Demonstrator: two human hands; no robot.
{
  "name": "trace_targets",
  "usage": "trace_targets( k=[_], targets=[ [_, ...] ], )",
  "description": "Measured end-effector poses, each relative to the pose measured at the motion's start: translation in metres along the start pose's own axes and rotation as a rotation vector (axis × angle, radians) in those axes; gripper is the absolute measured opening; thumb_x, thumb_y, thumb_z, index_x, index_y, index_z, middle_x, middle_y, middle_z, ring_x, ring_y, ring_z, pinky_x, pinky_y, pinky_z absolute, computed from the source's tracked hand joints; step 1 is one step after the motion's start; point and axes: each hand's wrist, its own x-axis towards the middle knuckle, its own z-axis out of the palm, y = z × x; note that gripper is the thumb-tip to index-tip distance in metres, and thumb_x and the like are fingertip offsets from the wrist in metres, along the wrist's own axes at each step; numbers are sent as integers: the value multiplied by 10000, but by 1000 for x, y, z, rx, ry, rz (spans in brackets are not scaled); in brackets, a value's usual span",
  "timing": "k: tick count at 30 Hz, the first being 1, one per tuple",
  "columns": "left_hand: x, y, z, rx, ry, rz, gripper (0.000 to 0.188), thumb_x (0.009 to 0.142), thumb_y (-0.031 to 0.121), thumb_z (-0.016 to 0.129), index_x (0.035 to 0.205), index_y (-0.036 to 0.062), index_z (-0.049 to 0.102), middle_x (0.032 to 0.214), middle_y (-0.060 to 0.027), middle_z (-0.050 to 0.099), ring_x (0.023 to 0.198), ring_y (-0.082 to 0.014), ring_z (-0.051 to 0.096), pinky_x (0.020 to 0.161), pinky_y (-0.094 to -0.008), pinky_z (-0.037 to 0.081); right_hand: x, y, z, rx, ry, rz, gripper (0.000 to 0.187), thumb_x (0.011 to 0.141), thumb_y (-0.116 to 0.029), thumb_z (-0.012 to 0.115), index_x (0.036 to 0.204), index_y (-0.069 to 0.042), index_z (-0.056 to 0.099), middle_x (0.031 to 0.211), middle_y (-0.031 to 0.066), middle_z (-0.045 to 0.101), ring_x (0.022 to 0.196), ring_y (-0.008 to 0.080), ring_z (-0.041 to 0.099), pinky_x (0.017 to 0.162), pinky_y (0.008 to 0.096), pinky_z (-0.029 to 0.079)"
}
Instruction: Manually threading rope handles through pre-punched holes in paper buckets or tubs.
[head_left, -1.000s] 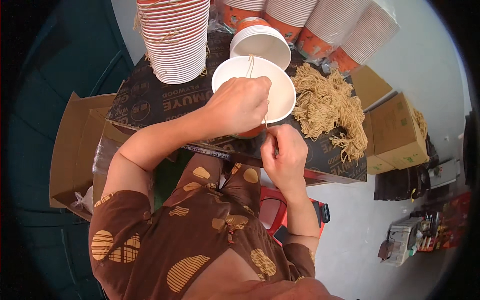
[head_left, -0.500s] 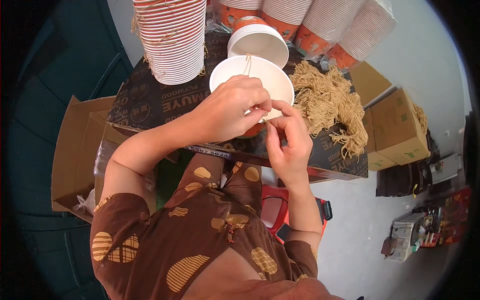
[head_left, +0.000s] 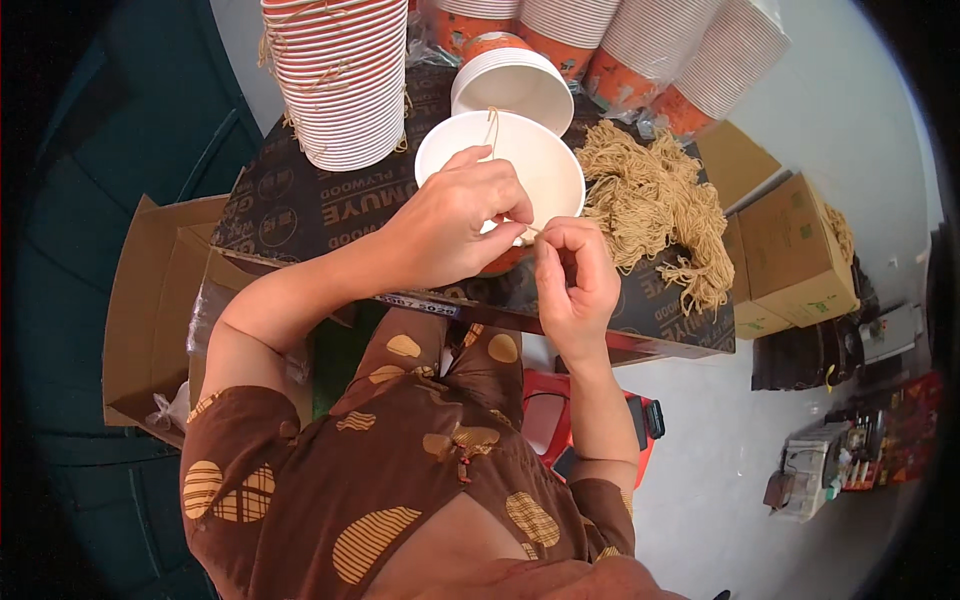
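A paper bucket [head_left: 556, 165], white inside and orange outside, stands at the table's near edge with its mouth facing me. A thin tan string [head_left: 492, 128] hangs over its far rim. At the near rim, my left hand [head_left: 465, 215] is closed in a pinch on a short length of string. My right hand [head_left: 578, 280] also pinches the string between thumb and curled fingers, just right of the left fingertips. The string's exact path between the fingers is too small to follow. Both hands partly hide the bucket's near side.
A dark plywood tabletop [head_left: 290, 205] carries a tall stack of buckets [head_left: 340, 90] with strings, a tipped bucket [head_left: 515, 90], a heap of tan strings [head_left: 650, 190] and several bagged stacks behind. Cardboard boxes [head_left: 800, 245] stand right; an open carton [head_left: 150, 300] stands left.
My right hand's fingers have curled in and drawn slightly down from the left hand, and a short bit of string now shows between them. The left index finger has lifted a little.
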Motion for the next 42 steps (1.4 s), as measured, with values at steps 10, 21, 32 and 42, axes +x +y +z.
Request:
trace_targets(
  k=[10, 21, 32, 42],
  targets=[
    [-7, 7, -7, 15, -111, 14, 116, 746, 4, 668, 800, 52, 577, 759, -59, 587, 753, -267, 609, 1066, -525, 332, 2, -2, 4, -184, 35, -66, 150, 820, 60, 650, 924, -4, 563, 773, 101, 552, 643, 218, 563, 574, 305, 453],
    [-7, 4, -6, -24, -87, 24, 119, 757, 0, 666, 795, 57, 570, 728, -49, 580, 724, -251, 605, 1078, -537, 315, 3, -4, 6, -293, 50, -176, 156, 782, 69, 679, 883, -9, 590, 775, 108, 571, 640, 244, 594, 550, 320, 473],
    [-3, 2, -2, -49, -72, 18, 83, 785, -6, 642, 830, 40, 590, 753, -61, 619, 713, -253, 617, 1079, -536, 316, -1, -4, 5, -247, 19, -190, 186, 766, 70, 688, 919, -16, 627, 802, 110, 587, 668, 251, 611, 552, 331, 484],
    [-3, 1, 2, 7, -65, 12, 105, 802, -21, 643, 869, 47, 599, 753, -60, 624, 720, -243, 626, 1092, -525, 316, -3, -7, 2, -50, 8, 12, 95, 824, 58, 639, 895, -3, 631, 806, 72, 544, 634, 136, 522, 551, 250, 418]
  ],
)
